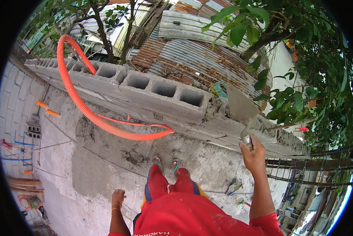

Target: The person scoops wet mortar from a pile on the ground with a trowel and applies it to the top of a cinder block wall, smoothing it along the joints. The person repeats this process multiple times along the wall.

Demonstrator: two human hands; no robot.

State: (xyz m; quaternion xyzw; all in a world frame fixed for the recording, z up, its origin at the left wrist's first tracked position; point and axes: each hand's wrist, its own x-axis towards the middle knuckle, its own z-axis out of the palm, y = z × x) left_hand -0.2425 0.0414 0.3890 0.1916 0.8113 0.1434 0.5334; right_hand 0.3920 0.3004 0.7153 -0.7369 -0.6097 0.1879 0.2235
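My right hand (252, 155) grips a trowel by its handle (246, 137), with the mortar-coated blade (241, 104) resting on or just over the top of a wall of grey hollow blocks (153, 98), beside a lump of wet mortar (214, 108). My left hand (118, 198) hangs low at my left side with its fingers curled; whatever it may hold is too small or hidden to make out. A corrugated orange conduit (90, 114) arches out of a block hollow and loops down along the near face of the wall.
My sandalled feet (157, 162) stand on a rough concrete floor (98, 177). A block wall (19, 94) with rods and pipes runs at left. Beyond the blocks lie rusty corrugated sheets (172, 55) and leafy branches (263, 78). A rebar cage (318, 165) is at right.
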